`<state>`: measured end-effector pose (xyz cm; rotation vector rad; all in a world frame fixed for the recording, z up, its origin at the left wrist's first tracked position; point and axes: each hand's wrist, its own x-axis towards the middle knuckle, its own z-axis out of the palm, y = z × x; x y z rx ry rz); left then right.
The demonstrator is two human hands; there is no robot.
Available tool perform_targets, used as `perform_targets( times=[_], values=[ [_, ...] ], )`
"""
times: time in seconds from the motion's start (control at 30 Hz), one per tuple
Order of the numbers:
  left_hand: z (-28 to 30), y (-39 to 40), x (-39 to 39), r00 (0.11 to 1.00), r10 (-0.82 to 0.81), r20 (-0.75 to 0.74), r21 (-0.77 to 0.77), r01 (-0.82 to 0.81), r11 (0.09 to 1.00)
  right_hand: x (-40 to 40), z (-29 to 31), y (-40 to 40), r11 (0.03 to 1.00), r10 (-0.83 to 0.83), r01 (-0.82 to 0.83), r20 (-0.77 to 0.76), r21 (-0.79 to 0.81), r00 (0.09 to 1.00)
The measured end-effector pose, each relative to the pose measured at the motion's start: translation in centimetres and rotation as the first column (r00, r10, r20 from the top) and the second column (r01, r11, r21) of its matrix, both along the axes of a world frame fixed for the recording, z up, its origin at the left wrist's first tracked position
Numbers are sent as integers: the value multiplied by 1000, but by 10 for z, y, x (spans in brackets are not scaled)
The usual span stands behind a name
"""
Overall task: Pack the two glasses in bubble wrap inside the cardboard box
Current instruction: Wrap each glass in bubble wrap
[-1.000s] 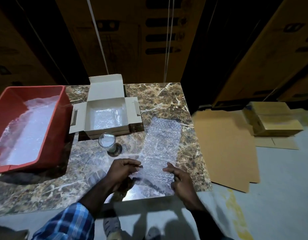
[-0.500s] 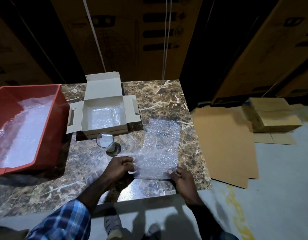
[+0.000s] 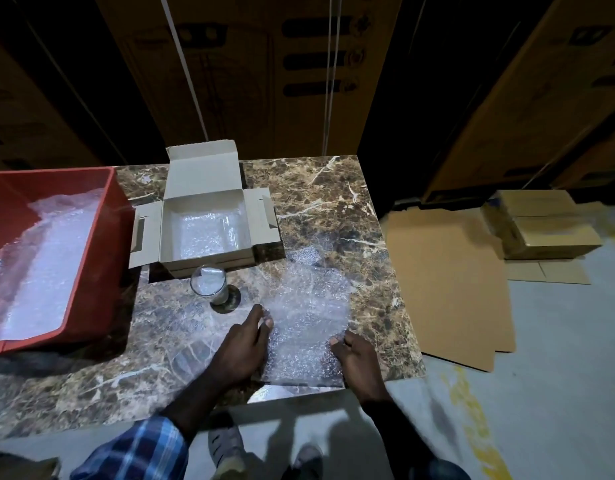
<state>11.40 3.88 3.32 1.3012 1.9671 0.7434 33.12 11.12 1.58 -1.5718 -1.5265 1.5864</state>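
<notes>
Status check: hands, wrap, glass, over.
Left hand and right hand both pinch the clear bubble wrap sheet on the marble table. Clear drinking glass stands unwrapped before the open cardboard box. Nothing in the way.

My brown marble table (image 3: 333,202) holds a red tub (image 3: 102,258) at left, an open cardboard box (image 3: 202,188) behind, one upright glass (image 3: 212,285), and a bubble wrap sheet (image 3: 309,306) near me.

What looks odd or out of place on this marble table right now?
Nothing is spilled or broken. The clear drinking glass stands upright before the open cardboard box. Only the bubble wrap sheet lies rumpled, pinched by the left hand and right hand.
</notes>
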Motion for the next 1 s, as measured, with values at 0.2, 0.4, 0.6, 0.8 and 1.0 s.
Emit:
perform_targets(
  times=[0.2, 0.4, 0.6, 0.8, 1.0],
  values=[
    [1, 26, -8, 993, -62, -103, -18, 60, 998, -15, -12, 6, 992, 6, -24, 143, 127, 990],
    [-7, 60, -7, 988, -41, -151, -52, 34, 998, -26, -12, 23, 990, 11, -50, 282, 131, 959],
    [-26, 67, -6, 981, -26, -193, -133, 0, 991, -35, -8, 36, 989, 47, -100, 419, 106, 907],
    [-29, 69, -4, 979, 19, -204, -100, -40, 994, -41, -6, 36, 982, 62, -139, 475, 128, 878],
    [-34, 64, -2, 968, 102, -231, -41, -114, 993, -45, -10, 40, 982, 56, -147, 564, 116, 824]
  ],
)
